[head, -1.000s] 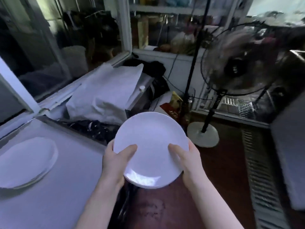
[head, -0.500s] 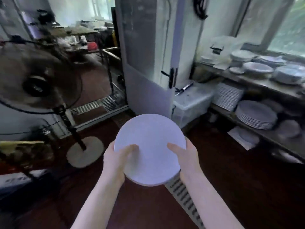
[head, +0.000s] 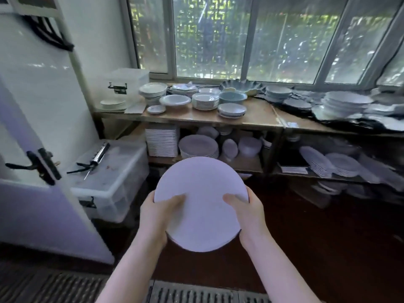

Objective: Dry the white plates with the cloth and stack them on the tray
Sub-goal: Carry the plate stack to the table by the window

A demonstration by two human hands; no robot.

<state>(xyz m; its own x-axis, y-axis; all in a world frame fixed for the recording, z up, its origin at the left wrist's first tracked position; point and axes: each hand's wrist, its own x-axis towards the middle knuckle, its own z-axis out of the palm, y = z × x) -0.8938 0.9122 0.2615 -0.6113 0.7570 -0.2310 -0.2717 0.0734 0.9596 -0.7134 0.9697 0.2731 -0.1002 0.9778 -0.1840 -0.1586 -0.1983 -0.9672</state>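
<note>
Here, left hand [head: 155,217] and right hand [head: 249,215] grip one white plate [head: 201,200]; shelves [head: 196,118] beyond hold stacked dishes [head: 205,101].

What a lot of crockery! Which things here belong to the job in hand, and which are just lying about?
In the job:
white plate, gripped at its rim by the left hand and right hand.

Lying about:
caulking gun on the clear plastic bin; stacked dishes on the wooden shelf; blue bowl; floor grate.
</note>
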